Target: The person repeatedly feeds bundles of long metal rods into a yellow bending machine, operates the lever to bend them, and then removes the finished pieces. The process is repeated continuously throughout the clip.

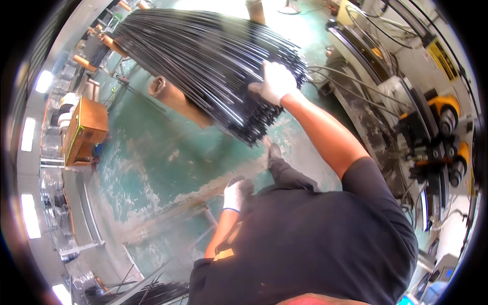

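A large bundle of long, thin black rods (203,51) stretches from the far left toward me, its near ends uneven. My right hand (277,84), in a white glove, rests at these ends on the right side, thumb spread away from the fingers. No rod shows plainly clasped in it. Down by my body hangs my left hand (238,194), also gloved, white with a greyish part, away from the rods. Its fingers are blurred and partly hidden.
Brown cardboard tubes (178,101) lie against the bundle's near side. A wooden box (87,131) stands at the left. Machinery with cables and orange-black parts (445,114) lines the right. More dark rods (142,294) lie at the lower left. The green floor (152,152) is worn.
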Tool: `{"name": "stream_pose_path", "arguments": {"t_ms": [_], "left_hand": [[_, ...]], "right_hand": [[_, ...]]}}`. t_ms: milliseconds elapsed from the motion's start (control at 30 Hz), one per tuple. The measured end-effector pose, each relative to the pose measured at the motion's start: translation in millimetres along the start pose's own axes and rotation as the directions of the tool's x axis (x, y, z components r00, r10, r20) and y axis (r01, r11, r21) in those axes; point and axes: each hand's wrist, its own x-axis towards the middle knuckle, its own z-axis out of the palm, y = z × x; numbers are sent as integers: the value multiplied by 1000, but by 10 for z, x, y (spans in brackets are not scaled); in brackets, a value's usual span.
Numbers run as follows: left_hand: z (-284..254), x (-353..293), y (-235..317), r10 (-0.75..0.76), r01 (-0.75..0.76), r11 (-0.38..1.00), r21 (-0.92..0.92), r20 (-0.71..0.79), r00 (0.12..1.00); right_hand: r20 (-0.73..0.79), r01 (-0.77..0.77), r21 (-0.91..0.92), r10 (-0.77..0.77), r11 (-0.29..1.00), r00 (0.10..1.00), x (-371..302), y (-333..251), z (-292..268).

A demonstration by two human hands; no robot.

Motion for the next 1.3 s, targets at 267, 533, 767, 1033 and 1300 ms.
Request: {"name": "stream_pose_path", "arguments": {"t_ms": [267,533,767,1033,1300], "left_hand": [[291,593,1284,162,-206,969,-141,-272,949],[562,1170,1734,154,-229,923,-308,-248,956],[428,1094,2330,159,-245,918,-312,-275,948],[67,1118,2516,132,-202,917,-345,-216,968],[93,1151,2357,134,-166,939,-300,-124,983]], "right_hand": [[150,29,-237,7,971,989,1755,-442,379],[197,197,-89,-177,976,964,2117,-300,852],[541,-105,405,-145,908,828,2342,-148,383],[583,-377,567,-33,733,812,2225,-142,466],[357,137,-262,-36,955,933,1870,-755,576]]}}
